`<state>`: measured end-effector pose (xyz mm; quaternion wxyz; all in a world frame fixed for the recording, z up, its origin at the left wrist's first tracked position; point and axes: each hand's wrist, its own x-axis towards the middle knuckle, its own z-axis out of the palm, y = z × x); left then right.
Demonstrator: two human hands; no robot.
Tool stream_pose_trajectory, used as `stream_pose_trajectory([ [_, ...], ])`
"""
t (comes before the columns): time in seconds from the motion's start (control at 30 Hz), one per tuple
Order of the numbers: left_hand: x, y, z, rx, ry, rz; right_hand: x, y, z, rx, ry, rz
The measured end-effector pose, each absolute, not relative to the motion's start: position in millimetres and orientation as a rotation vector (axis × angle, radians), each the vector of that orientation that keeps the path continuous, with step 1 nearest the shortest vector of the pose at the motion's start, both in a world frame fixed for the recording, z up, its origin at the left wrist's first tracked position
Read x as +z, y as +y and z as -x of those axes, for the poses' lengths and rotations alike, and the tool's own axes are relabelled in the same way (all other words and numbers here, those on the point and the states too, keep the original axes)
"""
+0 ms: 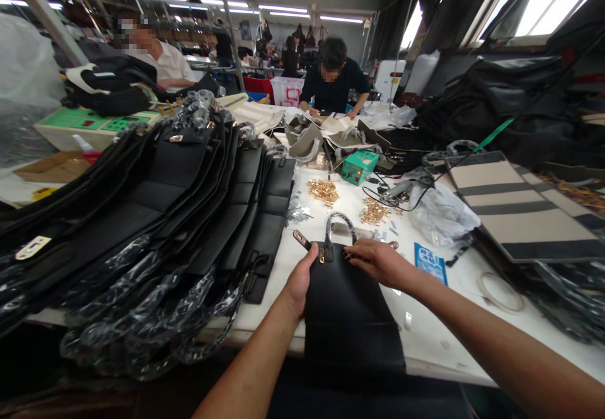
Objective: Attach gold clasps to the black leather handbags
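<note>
A black handbag panel (pixel 352 318) lies in front of me, its lower end hanging over the table's edge. A plastic-wrapped handle (pixel 341 217) loops up from its top. My left hand (pixel 299 283) is closed on the panel's left edge, thumb on top, near a gold metal fitting (pixel 322 256) at the handle's left base. My right hand (pixel 378 260) has its fingers bunched at the handle's right base, where small gold metal parts show at the fingertips. The fingers partly hide these parts. Straps with gold end pieces (pixel 300 239) stick out on both sides.
Stacked black bag panels (pixel 174 186) fill the left. Beyond my hands are gold fittings in piles (pixel 323 192), a green box (pixel 360 167) with cables and a blue packet (pixel 430 263). Beige-and-black panels (pixel 515 205) lie right. A co-worker (pixel 335 82) sits across the table.
</note>
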<state>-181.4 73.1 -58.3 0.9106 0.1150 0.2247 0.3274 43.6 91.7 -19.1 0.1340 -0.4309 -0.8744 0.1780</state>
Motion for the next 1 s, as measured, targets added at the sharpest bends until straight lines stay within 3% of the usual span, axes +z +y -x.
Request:
stream_pose_trajectory([
  [1.0, -52.8, 77.8, 178.7, 0.704, 0.547, -0.146, -13.0, 99.8, -33.4, 0.341, -2.733, 1.334],
])
